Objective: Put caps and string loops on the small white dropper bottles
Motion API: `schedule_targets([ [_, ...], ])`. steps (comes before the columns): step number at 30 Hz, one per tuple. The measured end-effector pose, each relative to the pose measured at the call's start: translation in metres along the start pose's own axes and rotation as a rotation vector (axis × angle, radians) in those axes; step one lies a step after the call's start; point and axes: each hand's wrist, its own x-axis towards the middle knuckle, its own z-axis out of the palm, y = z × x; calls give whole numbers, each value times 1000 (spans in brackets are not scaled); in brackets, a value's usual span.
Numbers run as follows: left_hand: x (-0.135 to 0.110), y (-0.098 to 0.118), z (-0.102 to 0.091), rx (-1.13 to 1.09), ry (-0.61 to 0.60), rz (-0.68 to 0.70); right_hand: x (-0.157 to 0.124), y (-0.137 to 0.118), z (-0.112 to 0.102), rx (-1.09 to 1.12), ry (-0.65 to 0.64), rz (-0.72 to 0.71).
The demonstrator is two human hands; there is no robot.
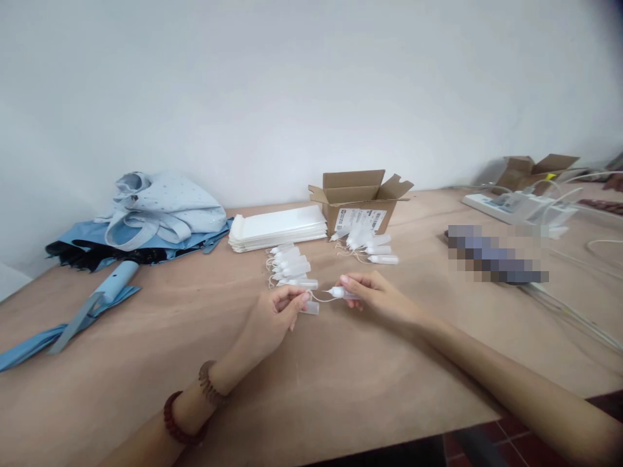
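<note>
My right hand (363,288) is closed around a small translucent dropper bottle (337,292), its pointed tip turned left. A thin white cord (324,299) runs from that bottle to my left hand (282,306), whose thumb and forefinger pinch its end. Another translucent bottle (310,309) shows just beyond my left fingertips; whether they touch it I cannot tell. Several similar bottles (292,263) with cords lie in a row behind my left hand. A second pile of bottles (380,250) lies behind my right hand.
An open cardboard box (357,204) stands at the back beside a stack of white envelopes (280,226). A pale cloth bag (165,207) and a blue umbrella (114,282) lie on the left. A pixelated object (496,253), power strip (491,207) and cables occupy the right.
</note>
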Motion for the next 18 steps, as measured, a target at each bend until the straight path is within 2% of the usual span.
schedule_targets([
  [5,0,-3,0,9,17,-6,-1,-4,2,-9,1,22],
  [12,-2,3,1,-34,9,-9,-5,-12,3,-43,-5,48],
  [18,-2,5,0,-13,11,-11,-4,-9,4,-20,-6,32],
])
